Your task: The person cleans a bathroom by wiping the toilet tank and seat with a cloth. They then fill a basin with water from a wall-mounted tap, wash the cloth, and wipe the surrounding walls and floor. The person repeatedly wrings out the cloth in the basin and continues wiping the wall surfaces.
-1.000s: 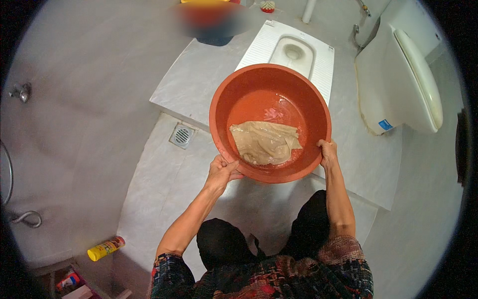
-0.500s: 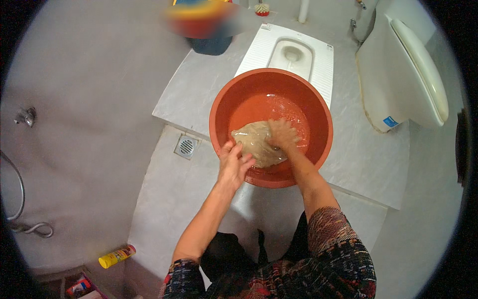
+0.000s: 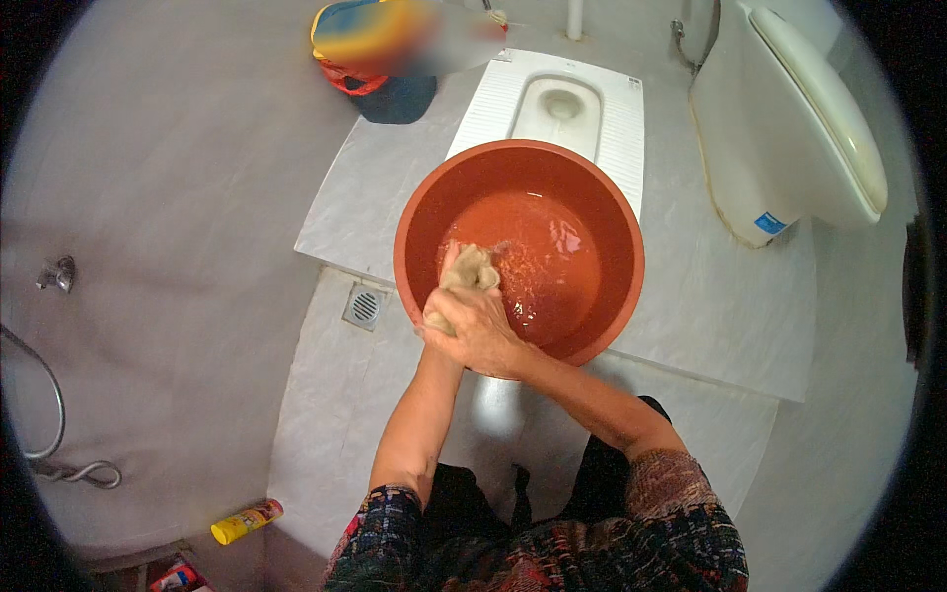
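Bunched up between my two hands is a wet beige cloth [image 3: 473, 271], held at the left front side of a round orange-brown basin [image 3: 631, 237]. My right hand [image 3: 475, 321] wraps over the near end of the cloth from above, fingers curled round it. Beneath and behind it is my left hand [image 3: 451, 257], mostly covered by the cloth and the right hand; some of its fingers show at the cloth's left side. Shallow water [image 3: 552, 266] glints in the basin, with ripples beside the cloth.
Behind the basin lies a white squat toilet [image 3: 626, 118] on a raised grey step. A toilet bowl [image 3: 760, 128] stands at the right. A dark bucket [image 3: 395, 99] is at the back left, a floor drain [image 3: 365, 306] nearer. A yellow canister [image 3: 247, 521] lies at the lower left.
The cloth, spread out in the basin before, is now bunched and lifted to its left front side. My right hand has crossed leftward onto it, over my left hand.
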The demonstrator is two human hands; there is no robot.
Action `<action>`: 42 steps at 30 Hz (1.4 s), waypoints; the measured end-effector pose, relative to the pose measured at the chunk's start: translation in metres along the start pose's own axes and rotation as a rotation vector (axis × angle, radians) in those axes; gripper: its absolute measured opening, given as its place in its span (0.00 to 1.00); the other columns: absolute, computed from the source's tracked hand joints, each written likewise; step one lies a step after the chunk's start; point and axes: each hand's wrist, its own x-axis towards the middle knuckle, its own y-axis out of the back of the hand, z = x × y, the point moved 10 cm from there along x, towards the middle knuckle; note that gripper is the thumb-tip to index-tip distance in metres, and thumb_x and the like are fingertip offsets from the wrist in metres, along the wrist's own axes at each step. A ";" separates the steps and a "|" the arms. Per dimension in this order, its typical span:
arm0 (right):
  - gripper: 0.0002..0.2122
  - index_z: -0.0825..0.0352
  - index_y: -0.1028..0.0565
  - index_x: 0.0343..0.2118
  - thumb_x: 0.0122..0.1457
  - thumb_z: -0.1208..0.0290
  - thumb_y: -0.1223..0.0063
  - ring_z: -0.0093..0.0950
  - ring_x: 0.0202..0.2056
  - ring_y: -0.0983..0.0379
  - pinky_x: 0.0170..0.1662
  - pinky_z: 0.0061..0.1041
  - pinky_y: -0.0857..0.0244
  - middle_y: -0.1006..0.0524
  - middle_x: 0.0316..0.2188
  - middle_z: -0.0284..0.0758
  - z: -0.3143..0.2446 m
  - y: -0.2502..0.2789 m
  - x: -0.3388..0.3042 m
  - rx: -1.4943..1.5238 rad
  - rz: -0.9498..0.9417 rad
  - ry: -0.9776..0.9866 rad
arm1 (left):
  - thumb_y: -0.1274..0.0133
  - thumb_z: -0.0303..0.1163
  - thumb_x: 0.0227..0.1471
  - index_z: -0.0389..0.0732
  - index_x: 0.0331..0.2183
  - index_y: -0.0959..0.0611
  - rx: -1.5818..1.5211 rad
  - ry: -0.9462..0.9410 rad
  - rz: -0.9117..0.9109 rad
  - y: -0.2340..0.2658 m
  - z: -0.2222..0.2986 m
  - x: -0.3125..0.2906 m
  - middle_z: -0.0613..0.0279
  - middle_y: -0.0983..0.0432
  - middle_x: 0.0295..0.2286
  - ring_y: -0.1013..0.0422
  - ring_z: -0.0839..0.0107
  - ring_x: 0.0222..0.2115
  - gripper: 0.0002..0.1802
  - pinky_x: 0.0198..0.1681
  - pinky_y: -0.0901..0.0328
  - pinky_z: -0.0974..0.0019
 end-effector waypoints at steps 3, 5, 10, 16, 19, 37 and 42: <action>0.12 0.63 0.32 0.22 0.47 0.60 0.46 0.38 0.20 0.31 0.23 0.38 0.40 0.29 0.17 0.38 0.011 0.017 0.017 -0.207 0.134 0.142 | 0.65 0.57 0.54 0.44 0.48 0.35 0.032 -0.030 0.105 0.013 0.004 0.009 0.54 0.31 0.42 0.33 0.60 0.41 0.30 0.40 0.34 0.56; 0.11 0.63 0.32 0.21 0.48 0.61 0.47 0.38 0.19 0.31 0.22 0.37 0.39 0.30 0.16 0.38 0.021 0.026 0.031 -0.298 0.221 0.183 | 0.65 0.56 0.54 0.44 0.50 0.37 0.063 -0.055 0.258 0.030 0.003 0.016 0.53 0.33 0.42 0.34 0.59 0.42 0.30 0.41 0.35 0.55; 0.07 0.62 0.29 0.27 0.54 0.64 0.54 0.38 0.26 0.26 0.27 0.37 0.32 0.27 0.22 0.39 0.142 0.034 0.038 -0.546 -0.015 -0.405 | 0.66 0.54 0.56 0.42 0.53 0.41 0.259 -0.092 0.622 0.053 0.001 0.002 0.51 0.36 0.45 0.36 0.57 0.45 0.31 0.46 0.37 0.51; 0.20 0.58 0.40 0.49 0.56 0.55 0.59 0.44 0.40 0.31 0.46 0.44 0.39 0.29 0.38 0.50 0.258 0.083 -0.033 -0.834 0.029 -0.845 | 0.63 0.63 0.49 0.49 0.57 0.48 0.199 -0.036 1.038 0.056 0.021 -0.062 0.51 0.59 0.58 0.57 0.49 0.57 0.41 0.56 0.68 0.35; 0.18 0.62 0.34 0.46 0.54 0.59 0.56 0.43 0.41 0.32 0.44 0.41 0.37 0.30 0.39 0.51 0.262 0.038 -0.034 -0.841 -0.203 -0.812 | 0.65 0.65 0.48 0.50 0.59 0.51 0.181 0.062 1.021 0.070 0.007 -0.055 0.50 0.64 0.59 0.63 0.48 0.59 0.44 0.54 0.70 0.31; 0.05 0.61 0.31 0.31 0.54 0.67 0.53 0.37 0.19 0.29 0.22 0.35 0.36 0.28 0.17 0.37 0.084 0.037 0.044 -0.282 0.250 -0.037 | 0.55 0.46 0.53 0.43 0.40 0.25 -0.028 0.032 0.630 0.054 -0.022 -0.007 0.64 0.25 0.36 0.29 0.64 0.39 0.19 0.41 0.32 0.59; 0.14 0.64 0.35 0.44 0.57 0.64 0.62 0.48 0.40 0.32 0.42 0.47 0.37 0.33 0.39 0.49 0.240 0.096 -0.009 -0.647 -0.006 -0.881 | 0.62 0.62 0.50 0.42 0.53 0.40 0.098 -0.090 0.999 0.051 0.009 -0.053 0.50 0.43 0.52 0.45 0.56 0.53 0.39 0.55 0.51 0.50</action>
